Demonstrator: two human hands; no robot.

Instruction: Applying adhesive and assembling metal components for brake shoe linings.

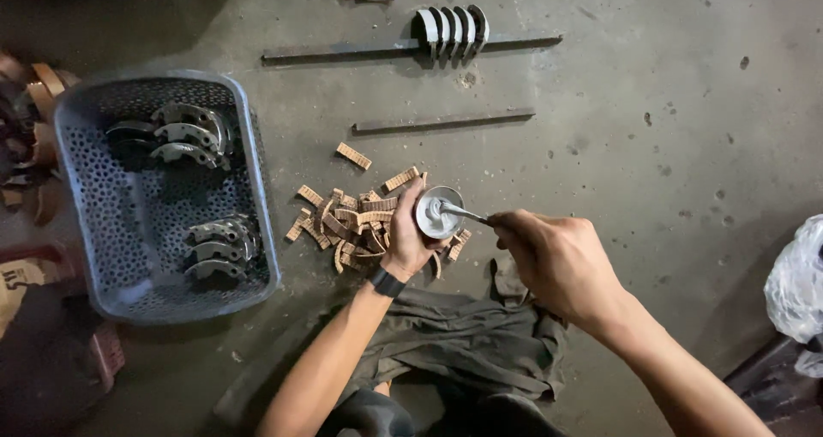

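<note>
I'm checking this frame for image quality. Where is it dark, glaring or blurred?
Head view: corners fall into shadow, darkest at top left and beside the perforated basket; the small metal tin in the left hand shines brightly; the right hand looks slightly soft; the concrete floor is evenly lit.

Both forearms reach forward from the bottom edge, converging toward the middle. The left hand [405, 231], a dark band at its wrist, curls its fingers upward in a closed grip. The right hand [553, 257], knuckles up, pinches shut, pointing leftward at the left.
</note>
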